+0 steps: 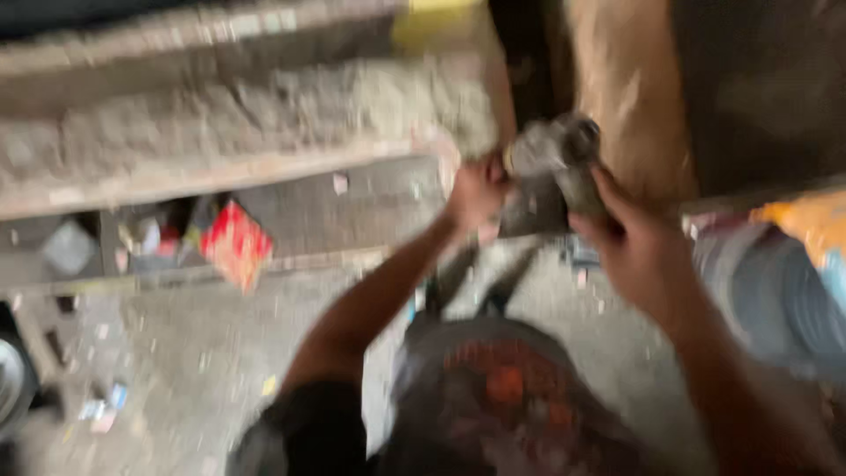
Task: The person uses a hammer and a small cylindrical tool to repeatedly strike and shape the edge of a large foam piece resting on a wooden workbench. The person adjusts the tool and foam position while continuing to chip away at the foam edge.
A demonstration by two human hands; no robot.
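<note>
The frame is heavily blurred. Both of my hands hold a grey metal part (557, 159), roughly cylindrical, up in front of me at upper centre right. My left hand (476, 194) grips its left side. My right hand (630, 242) wraps its lower right side. Dark stems or cables hang from the part toward my lap. Below the hands my dark shirt with an orange print (507, 392) fills the lower middle.
A dusty wooden bench (220, 132) runs across the upper left, with a shelf below holding a red packet (236, 242) and small clutter. The concrete floor (194, 353) is littered with scraps. A wooden post (630, 88) stands behind the hands. A grey and orange bundle (775, 282) lies at right.
</note>
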